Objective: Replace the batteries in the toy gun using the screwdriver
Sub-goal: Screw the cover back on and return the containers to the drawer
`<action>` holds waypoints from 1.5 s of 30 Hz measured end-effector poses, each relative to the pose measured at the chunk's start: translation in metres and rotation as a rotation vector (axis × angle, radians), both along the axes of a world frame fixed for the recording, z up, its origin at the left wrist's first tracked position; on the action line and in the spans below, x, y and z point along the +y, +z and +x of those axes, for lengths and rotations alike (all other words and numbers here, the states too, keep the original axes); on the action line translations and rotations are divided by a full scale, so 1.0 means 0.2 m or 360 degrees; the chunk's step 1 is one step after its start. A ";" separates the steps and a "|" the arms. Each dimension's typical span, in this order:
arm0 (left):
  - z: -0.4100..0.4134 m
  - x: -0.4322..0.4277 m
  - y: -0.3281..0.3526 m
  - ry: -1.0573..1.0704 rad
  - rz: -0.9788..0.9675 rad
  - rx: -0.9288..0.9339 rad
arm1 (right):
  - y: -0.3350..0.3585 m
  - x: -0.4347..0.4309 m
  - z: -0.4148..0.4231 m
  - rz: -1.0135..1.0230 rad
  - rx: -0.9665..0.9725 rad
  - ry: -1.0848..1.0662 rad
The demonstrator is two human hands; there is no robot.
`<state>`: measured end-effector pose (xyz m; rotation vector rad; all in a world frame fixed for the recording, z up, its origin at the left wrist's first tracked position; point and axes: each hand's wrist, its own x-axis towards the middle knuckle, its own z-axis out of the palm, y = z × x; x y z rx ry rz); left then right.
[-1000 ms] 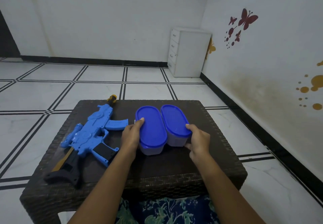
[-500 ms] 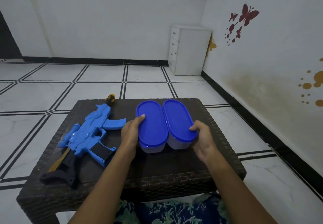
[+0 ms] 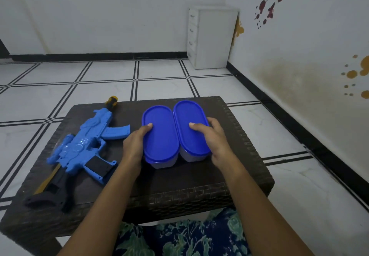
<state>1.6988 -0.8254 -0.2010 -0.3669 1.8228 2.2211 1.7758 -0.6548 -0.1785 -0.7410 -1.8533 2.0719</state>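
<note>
Toy gun [image 3: 79, 151]: blue plastic, black stock and grip panel, yellow-and-black muzzle tip. Lies flat on the left half of the table [image 3: 245, 155], muzzle pointing away, stock toward the near left corner. Untouched by either hand.

Left box [image 3: 159, 135]: oval, clear body, blue lid on. Stands at table centre, just right of the gun's magazine. Contents cannot be seen.

Right box [image 3: 191, 127]: same kind, lid on, touching the left box along its long side.

Left hand [image 3: 133, 145]: fingers loosely curled against the outer side of the left box, thumb tip resting on the lid's edge. Holds nothing else.

Right hand [image 3: 215, 139]: half open, cupped over the outer side of the right box, thumb laid on top of the lid.

Table: dark woven wicker, low, square-cornered.

Floor [image 3: 163, 83]: white tiles with black lines.

Drawers [image 3: 211, 38]: small white unit in the far corner.

Wall [image 3: 299, 56]: white, with red and orange butterfly stickers.
</note>
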 end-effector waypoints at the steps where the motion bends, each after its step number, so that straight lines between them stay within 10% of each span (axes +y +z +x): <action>1: 0.00 0.00 0.00 -0.0002 0.0004 -0.0001 | -0.01 0.01 -0.01 0.0004 -0.0005 -0.0003; 26: -0.30 0.33 0.29 -0.0189 -0.0225 -0.0054 | 0.13 0.20 -0.19 -0.0361 -0.0144 -0.0273; 45: -0.19 0.35 1.97 -0.0418 -0.0167 -0.0027 | 1.83 0.28 -0.01 -0.0414 -0.0356 -0.0312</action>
